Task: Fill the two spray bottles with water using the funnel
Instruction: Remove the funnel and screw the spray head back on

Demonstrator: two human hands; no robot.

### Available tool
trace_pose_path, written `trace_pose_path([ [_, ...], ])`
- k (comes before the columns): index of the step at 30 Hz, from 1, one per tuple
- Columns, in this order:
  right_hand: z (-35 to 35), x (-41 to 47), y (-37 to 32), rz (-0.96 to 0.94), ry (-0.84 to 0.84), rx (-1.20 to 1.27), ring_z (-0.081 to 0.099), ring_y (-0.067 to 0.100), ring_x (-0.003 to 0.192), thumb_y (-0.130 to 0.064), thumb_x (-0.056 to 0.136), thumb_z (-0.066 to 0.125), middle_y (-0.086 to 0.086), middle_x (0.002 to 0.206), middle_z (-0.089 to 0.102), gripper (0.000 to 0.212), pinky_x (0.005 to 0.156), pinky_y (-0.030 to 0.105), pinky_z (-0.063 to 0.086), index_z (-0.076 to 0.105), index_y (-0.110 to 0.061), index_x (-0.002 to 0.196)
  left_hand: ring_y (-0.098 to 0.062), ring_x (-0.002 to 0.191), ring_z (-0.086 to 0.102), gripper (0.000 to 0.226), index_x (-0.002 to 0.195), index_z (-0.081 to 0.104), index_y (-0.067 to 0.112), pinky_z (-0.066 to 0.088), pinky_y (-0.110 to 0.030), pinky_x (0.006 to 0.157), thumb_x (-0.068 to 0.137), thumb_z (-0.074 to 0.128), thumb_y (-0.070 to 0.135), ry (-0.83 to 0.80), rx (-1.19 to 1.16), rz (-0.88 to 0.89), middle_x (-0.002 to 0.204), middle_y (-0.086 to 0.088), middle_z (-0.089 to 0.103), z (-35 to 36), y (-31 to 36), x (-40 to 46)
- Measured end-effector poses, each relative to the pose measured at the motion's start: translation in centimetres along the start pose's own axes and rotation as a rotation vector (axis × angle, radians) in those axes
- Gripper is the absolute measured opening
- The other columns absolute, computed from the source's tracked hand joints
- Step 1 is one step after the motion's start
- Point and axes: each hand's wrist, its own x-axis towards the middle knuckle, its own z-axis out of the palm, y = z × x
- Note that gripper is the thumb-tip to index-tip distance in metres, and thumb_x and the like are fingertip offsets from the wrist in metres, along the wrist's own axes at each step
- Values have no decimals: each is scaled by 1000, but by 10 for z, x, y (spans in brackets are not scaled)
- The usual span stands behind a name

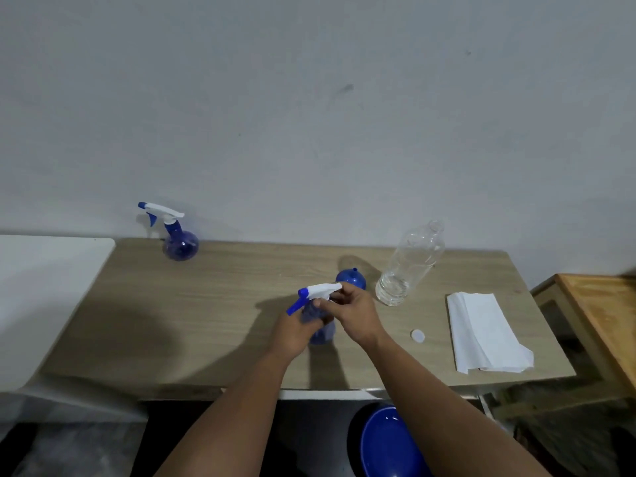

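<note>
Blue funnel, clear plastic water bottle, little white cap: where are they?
Blue funnel (351, 279): head view, on its upturned cone.
Clear plastic water bottle (411, 263): head view, on its see-through side.
Little white cap (417, 335): head view, on its flat top.

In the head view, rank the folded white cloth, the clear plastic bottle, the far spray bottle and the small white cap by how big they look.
1. Folded white cloth.
2. Clear plastic bottle, close behind the cloth in apparent size.
3. Far spray bottle, though it stands farther back, so its true size is unsure.
4. Small white cap.
</note>
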Motion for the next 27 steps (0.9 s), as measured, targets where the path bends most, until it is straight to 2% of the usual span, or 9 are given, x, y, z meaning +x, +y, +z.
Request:
trace_pose_path([
  [3, 3, -1, 5, -24, 28, -15, 77, 35, 99, 0, 84, 85, 24, 102, 78, 25, 88, 41, 63, 73, 7, 106, -16, 93, 71, 27, 105, 71, 21, 56, -39, 85, 81, 71, 8, 5, 6, 3, 99, -2, 76, 1, -5, 0],
  [6, 4, -2, 10, -33, 57, -19, 77, 29, 95, -3, 82, 88, 22, 99, 77, 26, 85, 37, 62, 73, 3, 102, -16, 99, 72, 33, 107, 72, 26, 58, -39, 89, 82, 68, 6, -19, 6, 37, 102, 2, 77, 2, -8, 1],
  [10, 8, 0, 14, -18, 123, -117, 68, 23, 80, -25, 66, 98, 24, 93, 68, 50, 77, 46, 59, 62, -6, 94, 5, 88, 70, 38, 118, 68, 13, 51, -11, 74, 86, 65, -7, -23, -10, 65, 98, 9, 76, 6, -4, -1],
  [13, 8, -3, 13, -37, 68, -86, 75, 27, 96, -8, 75, 89, 13, 103, 75, 43, 87, 42, 63, 70, -12, 113, 0, 101, 70, 40, 126, 65, 13, 51, -14, 84, 88, 68, -1, -28, -30, 101, 107, 9, 76, 5, -5, 3],
  [16, 5, -6, 14, -48, 14, -88, 73, 19, 89, 9, 83, 77, 15, 96, 76, 30, 84, 35, 60, 74, -5, 109, -1, 105, 69, 45, 128, 64, 20, 52, -14, 85, 88, 67, -2, -31, -12, 104, 112, 11, 75, 4, -6, 2],
  [20, 11, -4, 10, -36, 70, -161, 65, 7, 78, 3, 76, 89, 0, 84, 69, 35, 75, 21, 54, 60, -4, 94, -2, 96, 71, 40, 118, 69, 25, 53, -26, 88, 82, 71, 6, -16, 16, 99, 101, 12, 77, 5, -10, 4],
  [22, 12, -5, 9, -46, 55, -170, 65, 10, 83, 0, 76, 88, 5, 91, 69, 37, 78, 24, 56, 61, -5, 100, 3, 91, 70, 44, 114, 68, 33, 52, -19, 83, 82, 70, 2, -4, 43, 87, 97, 16, 76, 4, -7, 4],
  [25, 7, -7, 10, -100, 4, -194, 71, 14, 95, 1, 81, 82, 0, 101, 76, 33, 89, 27, 57, 73, -10, 111, 9, 86, 68, 39, 118, 68, 25, 48, -6, 72, 86, 70, 3, -10, 66, 76, 98, 16, 74, 3, -4, 2],
  [27, 8, -6, 9, -105, 24, -222, 71, 18, 89, -3, 80, 85, 4, 97, 76, 26, 83, 28, 57, 72, -9, 102, 2, 82, 69, 32, 116, 70, 19, 51, -14, 69, 86, 71, 8, 10, 91, 62, 95, 9, 76, 4, -5, 2],
])
